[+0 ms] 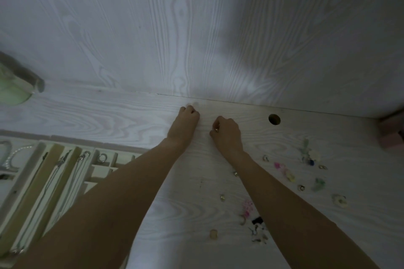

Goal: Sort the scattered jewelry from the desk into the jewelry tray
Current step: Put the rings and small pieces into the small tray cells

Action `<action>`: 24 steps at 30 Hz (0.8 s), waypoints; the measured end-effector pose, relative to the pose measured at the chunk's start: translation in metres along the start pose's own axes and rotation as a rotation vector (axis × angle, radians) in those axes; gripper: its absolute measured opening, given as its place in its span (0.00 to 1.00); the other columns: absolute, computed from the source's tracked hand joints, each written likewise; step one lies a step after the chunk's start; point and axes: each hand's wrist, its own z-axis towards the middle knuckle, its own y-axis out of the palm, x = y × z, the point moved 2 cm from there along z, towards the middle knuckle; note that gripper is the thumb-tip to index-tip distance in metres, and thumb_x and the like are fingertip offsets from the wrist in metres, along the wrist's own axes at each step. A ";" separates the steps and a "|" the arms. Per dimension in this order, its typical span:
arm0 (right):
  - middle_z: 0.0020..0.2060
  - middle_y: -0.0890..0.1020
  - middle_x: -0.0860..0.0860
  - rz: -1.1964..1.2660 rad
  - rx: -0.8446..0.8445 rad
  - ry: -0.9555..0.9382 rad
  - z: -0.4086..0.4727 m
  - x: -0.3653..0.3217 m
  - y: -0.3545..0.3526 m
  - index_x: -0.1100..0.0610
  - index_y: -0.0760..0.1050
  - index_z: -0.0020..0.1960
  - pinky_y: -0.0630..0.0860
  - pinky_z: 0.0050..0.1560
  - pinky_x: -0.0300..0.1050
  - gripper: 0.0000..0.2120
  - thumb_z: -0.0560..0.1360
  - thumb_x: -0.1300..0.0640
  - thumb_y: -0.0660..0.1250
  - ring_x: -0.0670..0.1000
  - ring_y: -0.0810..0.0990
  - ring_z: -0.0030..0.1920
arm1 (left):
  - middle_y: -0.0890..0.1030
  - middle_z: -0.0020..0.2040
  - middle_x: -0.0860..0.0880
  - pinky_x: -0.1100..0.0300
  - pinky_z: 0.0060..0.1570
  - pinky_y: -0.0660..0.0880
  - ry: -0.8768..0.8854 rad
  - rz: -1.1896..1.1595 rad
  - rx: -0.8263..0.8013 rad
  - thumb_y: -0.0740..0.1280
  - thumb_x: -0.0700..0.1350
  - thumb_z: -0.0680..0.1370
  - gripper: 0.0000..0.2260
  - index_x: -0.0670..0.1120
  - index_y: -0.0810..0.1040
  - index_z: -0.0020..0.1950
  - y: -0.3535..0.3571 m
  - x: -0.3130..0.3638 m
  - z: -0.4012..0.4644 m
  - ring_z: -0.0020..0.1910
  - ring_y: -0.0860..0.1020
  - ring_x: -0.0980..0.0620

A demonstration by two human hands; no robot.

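Observation:
Both my arms reach out over a white wood-grain desk [109, 113]. My left hand [187, 122] lies near the back wall with its fingers curled; I see nothing in it. Just to its right, my right hand [227, 132] pinches a small gold ring [216, 129] between its fingertips. The cream jewelry tray [65, 172] sits at the lower left, with chains in long slots and a ring in a small compartment. Scattered jewelry [284, 170] lies on the desk at the right: small rings, pink and pale flower pieces, green pieces.
A round cable hole [274, 119] opens in the desk right of my hands. A green container [13, 89] stands at the far left against the wall. A pink box [393, 135] sits at the right edge. More small pieces [258, 225] lie near my right forearm.

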 end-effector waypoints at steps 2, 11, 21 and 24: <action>0.49 0.79 0.55 0.085 -0.001 0.022 -0.002 -0.004 0.003 0.61 0.77 0.53 0.69 0.47 0.40 0.08 0.75 0.62 0.64 0.52 0.76 0.48 | 0.74 0.56 0.42 0.60 0.55 0.70 -0.074 -0.167 -0.012 0.60 0.34 0.78 0.09 0.38 0.77 0.56 -0.002 0.001 -0.002 0.55 0.71 0.47; 0.35 0.80 0.57 1.092 -0.216 0.285 -0.047 -0.021 -0.003 0.64 0.80 0.46 0.78 0.38 0.34 0.09 0.75 0.72 0.62 0.48 0.79 0.36 | 0.82 0.42 0.42 0.57 0.50 0.80 -0.439 -1.172 0.033 0.69 0.34 0.74 0.04 0.41 0.79 0.40 -0.045 -0.010 -0.056 0.44 0.82 0.48; 0.37 0.80 0.54 1.106 -0.420 0.158 -0.106 -0.091 -0.009 0.61 0.79 0.46 0.78 0.40 0.34 0.02 0.75 0.65 0.67 0.46 0.81 0.36 | 0.71 0.30 0.50 0.67 0.29 0.67 -0.679 -1.434 -0.071 0.50 0.32 0.76 0.15 0.43 0.73 0.38 -0.115 -0.040 -0.139 0.29 0.67 0.54; 0.37 0.81 0.53 1.131 -0.445 0.109 -0.120 -0.113 -0.007 0.63 0.79 0.47 0.78 0.40 0.34 0.03 0.75 0.66 0.66 0.45 0.81 0.36 | 0.65 0.26 0.51 0.64 0.25 0.59 -0.658 -1.513 -0.016 0.51 0.37 0.73 0.11 0.43 0.68 0.33 -0.133 -0.049 -0.158 0.27 0.59 0.53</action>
